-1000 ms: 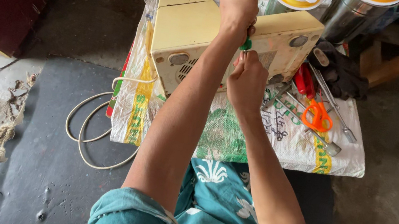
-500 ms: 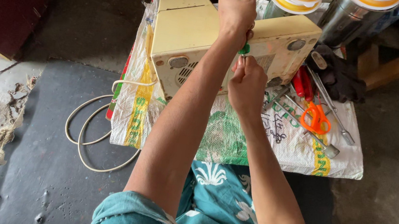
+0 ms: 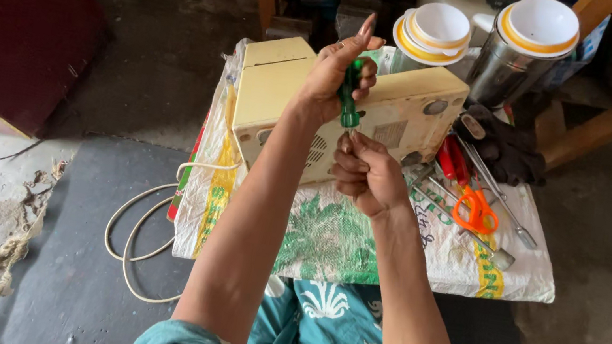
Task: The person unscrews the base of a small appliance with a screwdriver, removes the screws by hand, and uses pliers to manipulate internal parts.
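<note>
- Nearest the camera, 2 bare forearms are reaching forward over a lap covered in teal cloth [image 3: 315, 333] with a white leaf print.
- The right hand [image 3: 366, 174] is sitting lower and closer, with its fingers curled and pinching the lower end of the screwdriver [image 3: 348, 96] from below.
- The left hand [image 3: 342, 73] is sitting just above it, gripping the screwdriver's green handle with the fingers wrapped round it and the thumb sticking up.
- The screwdriver is standing nearly upright between the 2 hands, held in the air in front of the cream box [image 3: 283, 109].
- A woven sack [image 3: 328, 239] with green and yellow print is lying flat under everything, spread over the low work surface.
- A white cord [image 3: 134, 232] is looping on the dark floor to the left of the sack.
- The cream box is resting on the sack, with round vent holes showing on its near face.
- To the right of the box, orange-handled scissors [image 3: 476, 210], a red-handled tool [image 3: 448, 156] and several metal tools are lying on the sack.
- A dark glove [image 3: 509, 149] is lying just behind those tools.
- Farthest back, 2 metal cans [image 3: 500, 67] with white and yellow lids are standing beside a wooden frame.
</note>
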